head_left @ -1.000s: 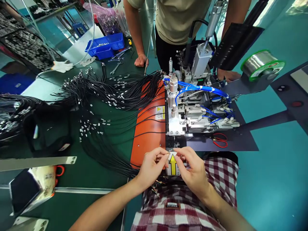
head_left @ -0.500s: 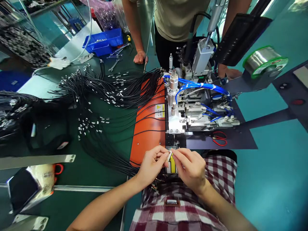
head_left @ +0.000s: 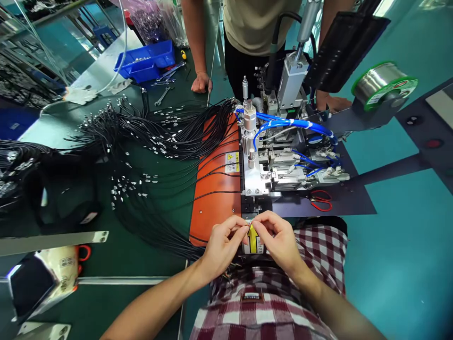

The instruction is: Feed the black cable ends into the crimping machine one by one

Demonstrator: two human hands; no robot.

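In the head view, the left hand and the right hand meet nearly tip to tip, each narrowed to a pinch of thumb and fingers on a tiny piece, too small to make out. It sits between the two sets of fingertips, over the label with the yellow arrow. Just beyond the left hand is the orange cover, with black cables lying across it and over the table to the left of the hands. The machine stands directly ahead of both hands, and red scissors lie ahead and to the right of the right hand. Farther off that way is the spool. Far ahead and left of the hands are a wrench and a blue bin, near a co-worker's fist
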